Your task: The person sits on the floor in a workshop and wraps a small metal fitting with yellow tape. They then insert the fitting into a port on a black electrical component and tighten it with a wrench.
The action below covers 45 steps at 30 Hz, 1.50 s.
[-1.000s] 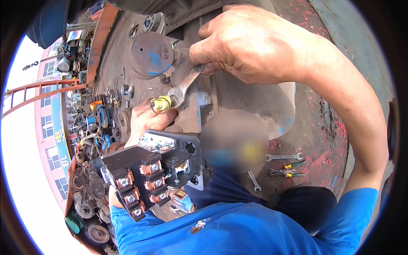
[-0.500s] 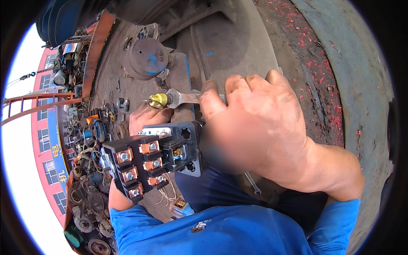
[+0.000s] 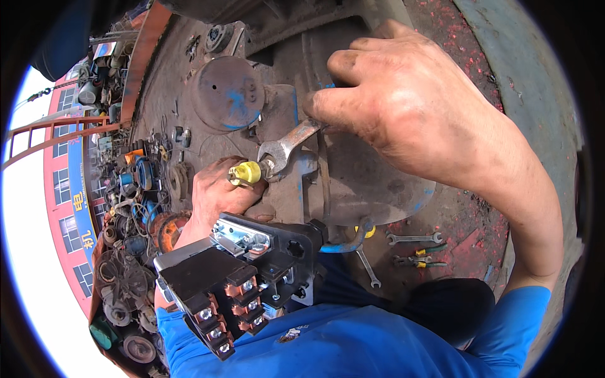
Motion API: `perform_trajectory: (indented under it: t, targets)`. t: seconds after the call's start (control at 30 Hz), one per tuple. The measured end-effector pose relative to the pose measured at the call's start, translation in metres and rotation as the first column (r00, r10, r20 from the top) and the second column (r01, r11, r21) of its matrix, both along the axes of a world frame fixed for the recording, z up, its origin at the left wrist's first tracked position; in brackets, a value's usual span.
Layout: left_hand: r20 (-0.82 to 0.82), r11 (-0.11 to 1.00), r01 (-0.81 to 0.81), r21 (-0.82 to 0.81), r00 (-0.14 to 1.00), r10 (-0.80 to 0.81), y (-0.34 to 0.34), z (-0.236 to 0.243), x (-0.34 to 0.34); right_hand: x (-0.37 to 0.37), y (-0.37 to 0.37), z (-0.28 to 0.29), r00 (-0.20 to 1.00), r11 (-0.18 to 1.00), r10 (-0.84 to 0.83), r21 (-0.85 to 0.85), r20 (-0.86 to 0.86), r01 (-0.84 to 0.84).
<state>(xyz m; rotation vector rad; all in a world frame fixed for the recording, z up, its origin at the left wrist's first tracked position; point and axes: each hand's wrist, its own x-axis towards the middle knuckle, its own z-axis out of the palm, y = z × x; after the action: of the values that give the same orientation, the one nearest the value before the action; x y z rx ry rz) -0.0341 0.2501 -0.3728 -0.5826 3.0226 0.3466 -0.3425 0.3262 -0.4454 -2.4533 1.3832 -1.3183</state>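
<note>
Terminals on one black switch block [image 3: 236, 286] crowd our near view, just below the yellow fitting [image 3: 246, 172] that our left hand [image 3: 214, 195] pinches. Our right hand [image 3: 409, 107] clenches one wrench [image 3: 287, 148], its open end touching that fitting. Right of the fitting, two spanners [image 3: 413, 238] lie on red-flecked ground [image 3: 472, 227]; left, scrap parts [image 3: 135, 208] pile.

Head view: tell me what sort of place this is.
Probably an open-air repair yard for machinery. The right hand works a worn steel open-end wrench on a rusty grey machine casing, spare spanners lie on the ground, and heaps of scrap motor parts line the left side.
</note>
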Motion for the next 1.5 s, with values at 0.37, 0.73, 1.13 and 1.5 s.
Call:
perform_trajectory:
  t: [0.37,0.73,1.13,1.5]
  targets:
    - [0.075,0.992,0.081,-0.097,0.994,-0.074,0.003,0.005,-0.002,-0.002,-0.040,0.009,0.955,0.969,0.237,0.110,-0.177,-0.220]
    - [0.067,0.955,0.142,-0.261,0.989,-0.129,0.012,0.011,-0.009,0.049,0.049,0.013,0.928,0.927,-0.336,0.115,-0.163,0.356]
    - [-0.001,0.954,0.117,-0.276,0.992,-0.122,0.012,-0.002,-0.010,0.026,0.074,0.016,0.931,0.935,-0.322,0.098,-0.171,0.341]
    - [-0.042,0.998,-0.046,0.029,0.998,0.048,0.013,0.008,-0.014,0.001,-0.008,0.008,0.999,0.997,0.009,-0.080,-0.045,-0.012]
